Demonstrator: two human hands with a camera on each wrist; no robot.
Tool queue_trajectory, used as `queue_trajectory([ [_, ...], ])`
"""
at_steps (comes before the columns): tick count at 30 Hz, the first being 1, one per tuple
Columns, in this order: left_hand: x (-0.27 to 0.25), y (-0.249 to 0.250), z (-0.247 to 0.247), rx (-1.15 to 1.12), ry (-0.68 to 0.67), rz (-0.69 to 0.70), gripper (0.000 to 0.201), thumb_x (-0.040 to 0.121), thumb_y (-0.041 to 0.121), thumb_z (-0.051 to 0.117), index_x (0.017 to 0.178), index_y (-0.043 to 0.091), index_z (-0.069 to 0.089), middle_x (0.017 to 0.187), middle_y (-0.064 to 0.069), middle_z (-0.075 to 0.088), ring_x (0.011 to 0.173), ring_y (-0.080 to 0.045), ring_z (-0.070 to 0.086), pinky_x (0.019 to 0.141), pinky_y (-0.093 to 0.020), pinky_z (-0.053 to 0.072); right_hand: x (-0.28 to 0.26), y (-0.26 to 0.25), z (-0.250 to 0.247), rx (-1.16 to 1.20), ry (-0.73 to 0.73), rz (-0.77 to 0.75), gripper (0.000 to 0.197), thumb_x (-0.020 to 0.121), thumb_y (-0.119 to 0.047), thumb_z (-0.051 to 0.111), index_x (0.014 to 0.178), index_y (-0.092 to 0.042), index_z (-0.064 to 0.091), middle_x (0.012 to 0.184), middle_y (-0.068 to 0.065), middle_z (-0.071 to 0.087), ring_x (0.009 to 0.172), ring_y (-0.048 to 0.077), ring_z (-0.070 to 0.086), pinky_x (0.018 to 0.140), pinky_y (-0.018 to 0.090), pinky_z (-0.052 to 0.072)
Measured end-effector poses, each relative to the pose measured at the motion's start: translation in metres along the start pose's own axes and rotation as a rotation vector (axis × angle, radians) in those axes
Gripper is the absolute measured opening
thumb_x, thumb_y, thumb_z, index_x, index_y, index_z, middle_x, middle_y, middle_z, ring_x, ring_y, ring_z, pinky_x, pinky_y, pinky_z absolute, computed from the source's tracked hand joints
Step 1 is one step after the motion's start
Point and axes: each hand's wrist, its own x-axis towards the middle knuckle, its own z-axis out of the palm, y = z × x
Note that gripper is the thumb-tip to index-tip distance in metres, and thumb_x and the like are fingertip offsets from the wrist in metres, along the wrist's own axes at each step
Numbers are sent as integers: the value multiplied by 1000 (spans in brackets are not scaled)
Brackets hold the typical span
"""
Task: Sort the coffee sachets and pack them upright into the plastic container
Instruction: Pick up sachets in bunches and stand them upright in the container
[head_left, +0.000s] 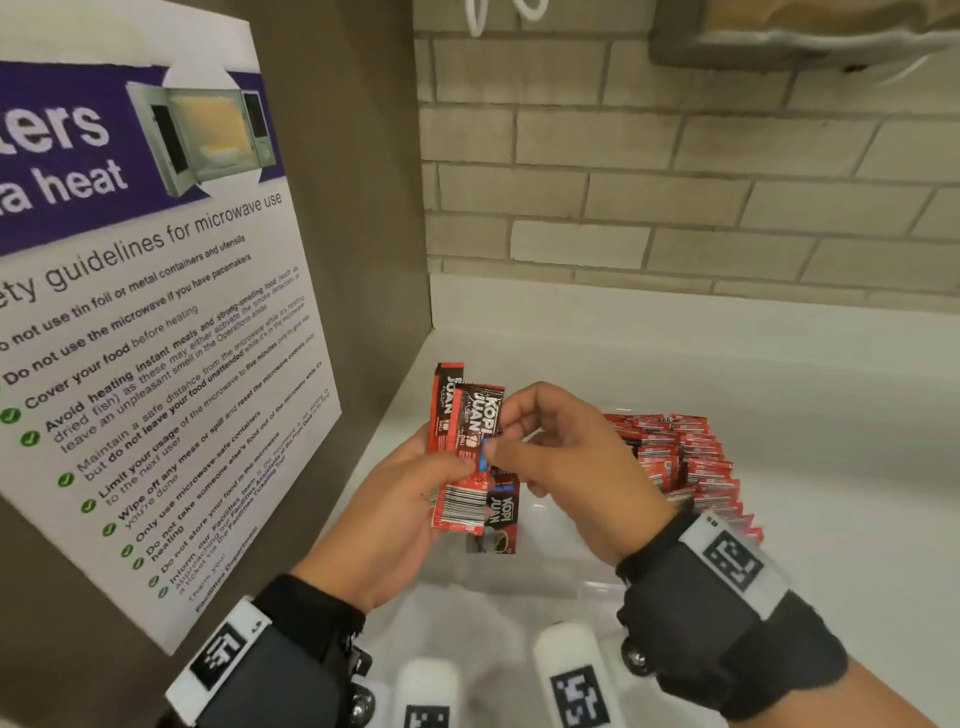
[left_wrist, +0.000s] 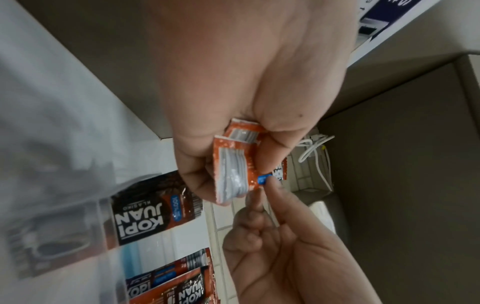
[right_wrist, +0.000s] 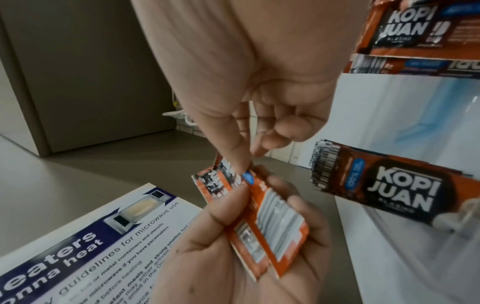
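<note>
- Head view: the left hand (head_left: 395, 514) holds a small bunch of coffee sachets (head_left: 462, 452) upright above the white counter (head_left: 779, 395).
- The right hand (head_left: 576, 467) pinches the front one.
- More sachets (head_left: 685, 457) lie piled nearby.

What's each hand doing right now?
Left hand: grips a small stack of sachets.
Right hand: pinches the front sachet's edge.
</note>
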Motion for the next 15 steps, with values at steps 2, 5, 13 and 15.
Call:
queue_trajectory([
  [2, -1, -1, 1, -25, -21, 4, 31, 88, 10, 49, 116, 13, 62, 102, -12, 71, 80, -18, 68, 61, -25, 53, -1, 1, -2, 76, 0, -25, 20, 81, 5, 63, 76, -14, 57, 75, 5, 54, 46, 2, 47, 44, 11, 37],
  [5, 0, -4, 0, 0, 43, 72, 40, 87, 35, 46, 116, 11, 60, 102, -11, 69, 86, -18, 64, 71, -29, 50, -2, -4, -6, 235, -42, -105, 20, 85, 8, 57, 78, -10, 54, 81, 9, 60, 50, 12, 58, 46, 19, 43],
  [13, -1, 10, 5, -230, 115, 244, 20, 82, 36, 56, 78, 16, 52, 75, -3, 63, 71, -15, 65, 71, -32, 58, -2, -2, -14, -350, 81, -757, 27, 79, 17, 51, 78, -3, 70, 111, 3, 62, 105, 7, 59, 91, 21, 47],
  [15, -4, 11, 10, -169, 77, 276, 21, 81, 17, 69, 77, 18, 48, 78, -3, 61, 69, -13, 64, 69, -27, 56, -2, 5, -12, -468, 83, -815, 27, 81, 14, 50, 83, -3, 71, 114, 6, 60, 105, 9, 59, 91, 19, 46],
])
